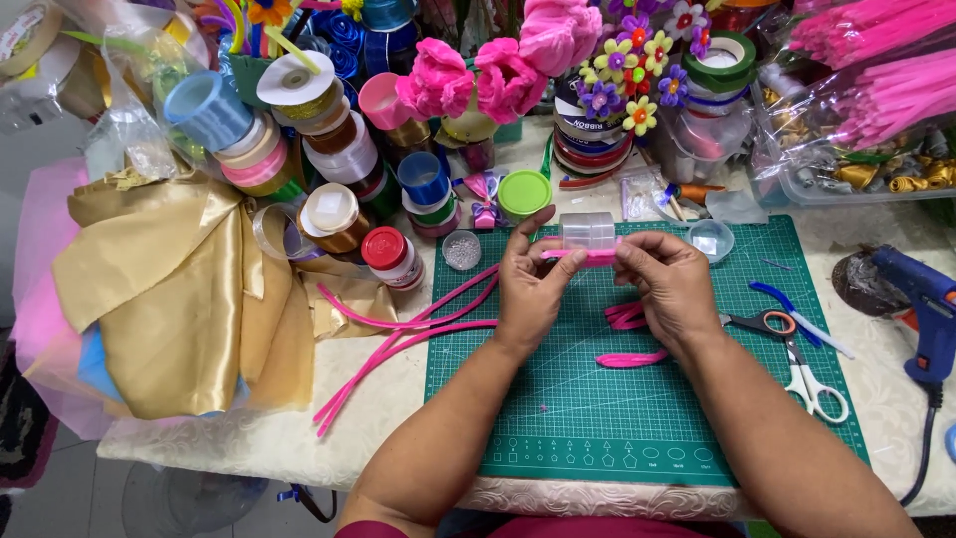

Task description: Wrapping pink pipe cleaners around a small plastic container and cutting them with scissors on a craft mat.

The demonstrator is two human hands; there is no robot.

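Both my hands are raised over a green cutting mat (597,418). My left hand (528,289) and my right hand (669,284) pinch the two ends of a short pink pipe cleaner piece (583,256) held level between them. Right behind it stands a small clear plastic box (588,230). Long pink pipe cleaners (398,339) trail from under my left hand off the mat to the left. Short bent pink pieces (631,358) lie on the mat below my right hand.
Scissors (797,364) and a blue pipe cleaner (787,304) lie right on the mat. A blue glue gun (926,304) rests at far right. Ribbon spools (299,149), a red-capped jar (390,255), gold fabric (169,289) and pink flowers (498,70) crowd the back and left.
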